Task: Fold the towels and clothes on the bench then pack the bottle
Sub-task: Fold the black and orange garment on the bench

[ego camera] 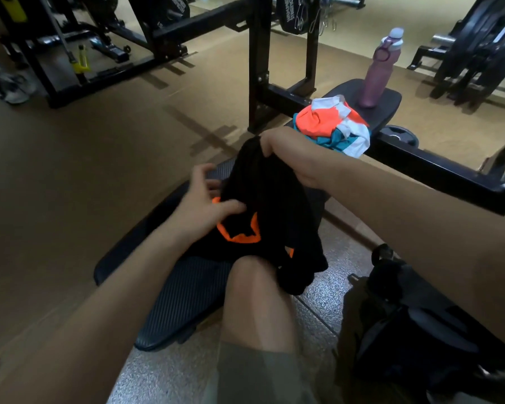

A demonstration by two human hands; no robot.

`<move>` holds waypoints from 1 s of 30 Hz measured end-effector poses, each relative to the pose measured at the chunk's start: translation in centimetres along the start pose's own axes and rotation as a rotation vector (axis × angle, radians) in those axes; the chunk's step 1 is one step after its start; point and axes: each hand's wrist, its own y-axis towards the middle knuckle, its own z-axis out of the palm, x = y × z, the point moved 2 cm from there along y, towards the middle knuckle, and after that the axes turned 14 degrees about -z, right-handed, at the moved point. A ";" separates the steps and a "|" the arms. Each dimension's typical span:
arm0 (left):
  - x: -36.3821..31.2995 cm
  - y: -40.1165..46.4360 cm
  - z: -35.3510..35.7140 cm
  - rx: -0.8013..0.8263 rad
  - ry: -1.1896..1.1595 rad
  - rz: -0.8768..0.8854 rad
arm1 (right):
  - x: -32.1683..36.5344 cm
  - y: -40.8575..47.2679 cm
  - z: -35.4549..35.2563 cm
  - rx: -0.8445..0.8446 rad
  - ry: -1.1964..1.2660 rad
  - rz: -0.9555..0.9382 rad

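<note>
A black garment with orange trim (270,205) hangs over the dark bench (169,295) in front of me. My right hand (289,154) grips its top edge and lifts it. My left hand (204,199) pinches the fabric lower down, near the orange band. Further along the bench lies a crumpled orange, white and teal cloth (333,125). Beyond the cloth, a pink bottle with a pale lid (379,74) stands upright at the bench's far end.
My bare knee (257,290) is raised beside the bench, under the garment's hem. A dark backpack (414,322) sits on the tiled floor at the right. Black rack frames (280,65) and weight plates (400,135) surround the bench.
</note>
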 end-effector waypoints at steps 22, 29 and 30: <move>-11.6 -0.9 1.0 -0.182 -0.239 -0.071 | -11.0 0.2 -0.7 0.129 -0.416 -0.309; -8.3 -1.5 -2.0 -0.265 0.137 0.055 | -9.4 1.1 -4.6 -0.173 -0.050 -0.190; -8.6 -1.0 -2.8 -0.273 0.187 0.047 | -9.0 1.2 -5.3 -0.217 -0.028 -0.199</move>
